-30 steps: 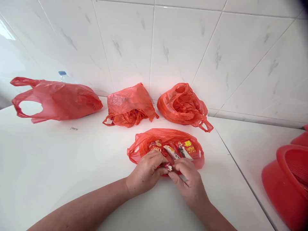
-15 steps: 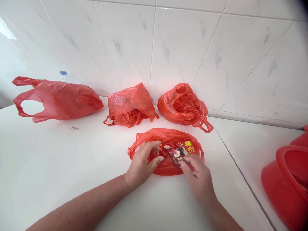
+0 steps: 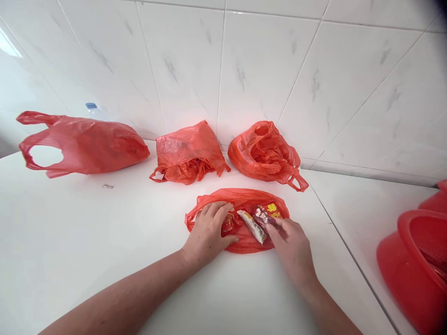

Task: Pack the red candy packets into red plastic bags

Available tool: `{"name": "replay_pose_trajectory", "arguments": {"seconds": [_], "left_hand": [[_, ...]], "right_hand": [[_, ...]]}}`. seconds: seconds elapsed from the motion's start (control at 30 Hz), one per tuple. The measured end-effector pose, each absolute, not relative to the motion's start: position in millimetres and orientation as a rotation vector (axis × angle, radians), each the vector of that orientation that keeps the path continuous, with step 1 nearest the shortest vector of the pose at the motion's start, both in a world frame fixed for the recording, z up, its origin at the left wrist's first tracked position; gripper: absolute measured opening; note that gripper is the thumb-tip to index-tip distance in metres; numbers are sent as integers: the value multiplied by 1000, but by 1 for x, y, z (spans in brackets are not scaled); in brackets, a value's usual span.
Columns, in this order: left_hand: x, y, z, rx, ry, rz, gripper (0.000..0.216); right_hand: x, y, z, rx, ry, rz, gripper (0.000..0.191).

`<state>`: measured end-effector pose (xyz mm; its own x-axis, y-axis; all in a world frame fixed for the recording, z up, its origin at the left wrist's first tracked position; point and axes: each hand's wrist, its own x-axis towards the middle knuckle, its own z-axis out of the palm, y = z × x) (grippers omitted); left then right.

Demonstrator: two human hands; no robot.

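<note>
A red plastic bag [image 3: 240, 246] lies spread on the white table, with several wrapped items on it. My left hand [image 3: 209, 228] curves around a shiny red packet with gold print [image 3: 228, 222], its fingers over the far side and its thumb along the near side. With thumb and fingertips, my right hand [image 3: 293, 244] pinches the lower edge of a dark maroon snack packet [image 3: 261, 214]. Between the hands, a narrow white, dark-speckled packet [image 3: 256, 229] lies aslant. A red item with yellow print [image 3: 274, 209] shows behind the maroon packet, partly covered.
Three more red plastic bags stand along the tiled wall: a long filled bag [image 3: 94, 146], a middle bag [image 3: 190, 149] and a right bag [image 3: 263, 151]. A blue-capped bottle [image 3: 91, 109] is behind the first. Red plastic basins [image 3: 398, 251] are at right, past a table seam.
The maroon packet has moved up toward the yellow-printed item, and the white speckled packet now shows between my hands. My left fingers have come down around the red packet.
</note>
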<state>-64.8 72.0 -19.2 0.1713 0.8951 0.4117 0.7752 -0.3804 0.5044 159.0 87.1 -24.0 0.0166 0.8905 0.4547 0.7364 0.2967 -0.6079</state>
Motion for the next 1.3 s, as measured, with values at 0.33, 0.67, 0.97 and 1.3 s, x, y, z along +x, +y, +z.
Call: {"name": "replay_pose_trajectory", "arguments": {"seconds": [0.33, 0.67, 0.97, 1.3], "left_hand": [[-65, 71, -19, 2241, 1639, 1102, 79], [-52, 55, -9, 2549, 1143, 1381, 67], [-57, 59, -11, 1578, 971, 1113, 74], [-51, 63, -6, 1064, 772, 1076, 23]], "right_hand": [[151, 80, -20, -1235, -1871, -40, 24], [132, 54, -11, -1101, -2018, 359, 16], [124, 52, -12, -1121, -1921, 532, 16], [128, 55, -17, -1137, -1953, 650, 11]]}}
